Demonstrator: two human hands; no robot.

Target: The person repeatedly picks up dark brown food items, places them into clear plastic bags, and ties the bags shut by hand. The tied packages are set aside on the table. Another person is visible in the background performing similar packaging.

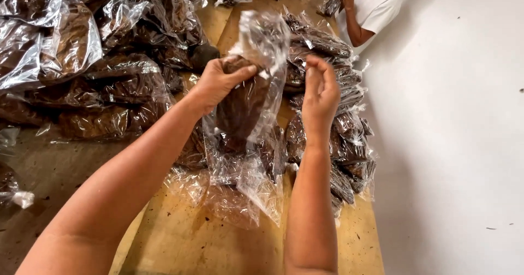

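A clear plastic bag (248, 97) with a bundle of dark brown leaves inside is held upright above the wooden table (180, 237), in the middle of the view. The left hand (218, 81) is closed around the upper part of the bundle, thumb pressed across its top, gripping leaves and plastic together. The right hand (321, 92) stands just beside the bag's right edge, fingers held together and slightly curled; whether it pinches the film cannot be told from here. The bag's loose top flares up above both hands, and its lower end hangs down toward more crumpled bags (229, 193) lying on the table.

A row of filled bags (338, 117) runs along the table's right edge, some overhanging it. To the left, a large heap of bagged leaves (93, 73) covers the table. Bare wood shows only in the near strip between the forearms and toward the lower left. Right of the table is pale floor (453, 144), open and wide.

At the far end another person (376, 7) in a white shirt, cut off by the top of the view, has a hand on a dark bag (331, 3). The glare on the plastic makes single bags in the heap hard to tell apart.
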